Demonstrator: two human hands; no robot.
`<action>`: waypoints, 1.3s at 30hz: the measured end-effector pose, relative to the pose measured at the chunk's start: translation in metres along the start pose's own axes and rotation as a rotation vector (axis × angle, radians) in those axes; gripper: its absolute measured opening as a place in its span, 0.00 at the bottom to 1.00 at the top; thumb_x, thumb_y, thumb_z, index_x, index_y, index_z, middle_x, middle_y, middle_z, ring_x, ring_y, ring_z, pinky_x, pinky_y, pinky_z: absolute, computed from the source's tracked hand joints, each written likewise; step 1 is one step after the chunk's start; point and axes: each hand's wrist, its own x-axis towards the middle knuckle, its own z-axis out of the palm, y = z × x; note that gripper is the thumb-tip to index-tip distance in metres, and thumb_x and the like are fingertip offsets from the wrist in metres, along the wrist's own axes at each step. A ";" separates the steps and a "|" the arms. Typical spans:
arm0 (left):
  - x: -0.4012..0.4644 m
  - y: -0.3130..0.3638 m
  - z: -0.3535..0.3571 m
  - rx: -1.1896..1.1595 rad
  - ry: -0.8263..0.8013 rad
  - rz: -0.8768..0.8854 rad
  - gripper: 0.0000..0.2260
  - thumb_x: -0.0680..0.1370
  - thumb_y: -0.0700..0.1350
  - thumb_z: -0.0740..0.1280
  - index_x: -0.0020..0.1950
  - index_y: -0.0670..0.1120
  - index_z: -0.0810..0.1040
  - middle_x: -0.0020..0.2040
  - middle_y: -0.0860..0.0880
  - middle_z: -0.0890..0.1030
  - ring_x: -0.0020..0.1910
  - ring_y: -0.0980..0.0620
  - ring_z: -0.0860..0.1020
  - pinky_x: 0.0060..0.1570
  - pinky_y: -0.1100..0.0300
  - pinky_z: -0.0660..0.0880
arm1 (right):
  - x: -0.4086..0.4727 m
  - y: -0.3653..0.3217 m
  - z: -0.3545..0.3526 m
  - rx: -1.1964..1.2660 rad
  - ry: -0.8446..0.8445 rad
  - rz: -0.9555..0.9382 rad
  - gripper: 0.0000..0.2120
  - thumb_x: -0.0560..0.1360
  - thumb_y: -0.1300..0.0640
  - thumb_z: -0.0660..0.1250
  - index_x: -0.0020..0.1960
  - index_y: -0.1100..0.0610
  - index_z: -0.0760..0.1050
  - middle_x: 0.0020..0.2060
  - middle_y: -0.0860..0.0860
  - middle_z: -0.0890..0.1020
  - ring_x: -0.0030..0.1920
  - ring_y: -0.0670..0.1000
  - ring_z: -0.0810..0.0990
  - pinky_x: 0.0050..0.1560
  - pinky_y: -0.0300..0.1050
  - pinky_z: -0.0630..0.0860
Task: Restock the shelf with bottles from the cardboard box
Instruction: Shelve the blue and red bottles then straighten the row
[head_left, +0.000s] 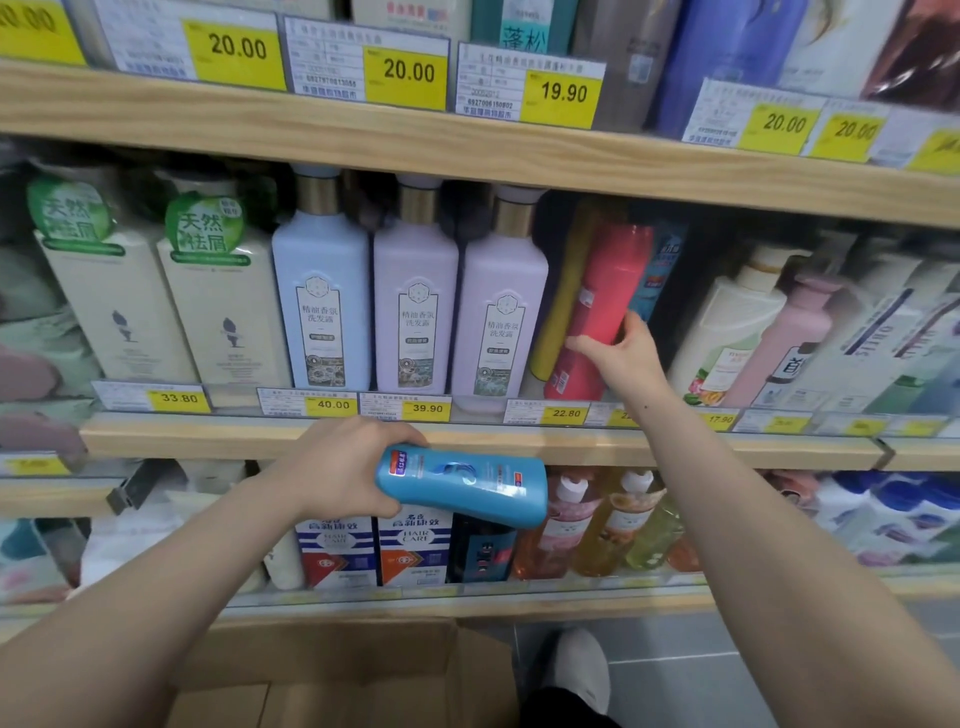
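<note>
My left hand (337, 467) grips a blue bottle (467, 483), held sideways in front of the middle shelf's wooden edge (467, 441). My right hand (623, 353) is wrapped around a red bottle (602, 306) that stands tilted on the middle shelf, leaning left against a yellow bottle (561, 312). Another blue bottle (660, 275) shows behind the red one. The cardboard box (322, 670) sits on the floor below my arms, its flaps open; its inside is not visible.
Pale purple and blue pump bottles (415, 306) fill the middle shelf left of the red bottle, cream and pink bottles (748, 332) to its right. Price tags line each shelf edge. The lower shelf holds boxed hair care and orange bottles. A white shoe (587, 670) stands beside the box.
</note>
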 end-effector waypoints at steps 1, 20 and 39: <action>0.000 0.000 0.000 0.002 -0.005 0.001 0.28 0.65 0.53 0.72 0.64 0.61 0.71 0.50 0.60 0.79 0.44 0.61 0.74 0.38 0.64 0.70 | 0.000 0.000 0.002 -0.025 0.023 0.009 0.28 0.60 0.50 0.77 0.55 0.54 0.69 0.54 0.56 0.78 0.51 0.54 0.80 0.51 0.53 0.79; 0.002 0.003 -0.005 0.027 -0.026 0.005 0.28 0.65 0.53 0.71 0.65 0.62 0.70 0.50 0.60 0.79 0.44 0.61 0.75 0.34 0.71 0.65 | -0.006 0.004 -0.026 -0.129 -0.100 0.003 0.20 0.69 0.62 0.70 0.59 0.55 0.68 0.55 0.55 0.79 0.52 0.52 0.78 0.55 0.50 0.76; 0.001 0.003 -0.003 0.028 -0.007 0.019 0.28 0.65 0.53 0.71 0.64 0.61 0.71 0.50 0.60 0.80 0.44 0.60 0.75 0.33 0.71 0.64 | -0.013 0.000 0.004 -0.433 0.139 0.068 0.38 0.58 0.37 0.76 0.58 0.56 0.66 0.53 0.53 0.77 0.54 0.56 0.77 0.53 0.55 0.76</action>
